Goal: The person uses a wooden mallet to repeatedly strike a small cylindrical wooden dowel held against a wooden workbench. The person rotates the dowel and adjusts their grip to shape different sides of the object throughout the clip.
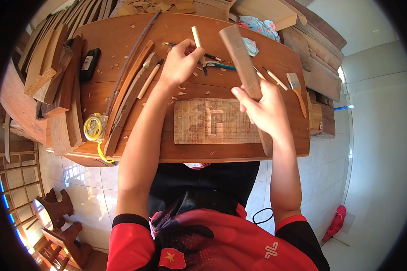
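In my left hand (182,62), closed above the far side of the table, is a chisel (195,35). Its pale wooden handle sticks up past my fingers, and a dark blade points down toward the tabletop. My right hand (267,107) is wrapped round a long, thick wooden bar (239,52), tilted with its far end to the left. The bar's near end passes over the right end of a flat wooden board (188,123). Shallow angular grooves (209,122) are cut into this board, which lies near the table's front edge.
Left of my arm lie two wooden strips (132,83), another chisel (149,81), a yellow tape measure (94,128) and a black device (90,64). At right are thin tools (275,78) and a paintbrush (297,92). Wood chips dot the table (190,156); stacked planks (54,67) flank it.
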The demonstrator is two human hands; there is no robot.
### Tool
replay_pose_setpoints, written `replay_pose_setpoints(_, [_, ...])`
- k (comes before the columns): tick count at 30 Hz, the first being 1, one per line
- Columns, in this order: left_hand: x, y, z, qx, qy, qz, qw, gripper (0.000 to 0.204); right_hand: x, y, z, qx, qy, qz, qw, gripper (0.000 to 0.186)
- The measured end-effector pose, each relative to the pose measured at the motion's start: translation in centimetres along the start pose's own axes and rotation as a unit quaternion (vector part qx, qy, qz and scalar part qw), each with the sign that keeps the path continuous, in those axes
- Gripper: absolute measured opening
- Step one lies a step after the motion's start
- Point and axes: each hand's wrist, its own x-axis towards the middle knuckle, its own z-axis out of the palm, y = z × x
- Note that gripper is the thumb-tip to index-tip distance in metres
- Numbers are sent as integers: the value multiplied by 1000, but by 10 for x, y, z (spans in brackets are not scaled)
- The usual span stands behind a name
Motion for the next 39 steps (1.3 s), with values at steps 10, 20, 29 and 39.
replay_pose_setpoints(10, [-4,5,1,13,-43,2,999,30,9,7,2,77,10,-5,997,14])
replay_pose_setpoints(20, [-10,12,2,85,-92,-10,992,34,6,22,10,0,133,-90,987,33])
replay_pose_setpoints(29, [-12,11,4,3,-285,34,958,24,-23,43,-6,113,28,58,992,27])
replay_pose_setpoints(39, [-39,19,34,74,-415,49,905,37,-51,61,-16,286,74,33,955,49])
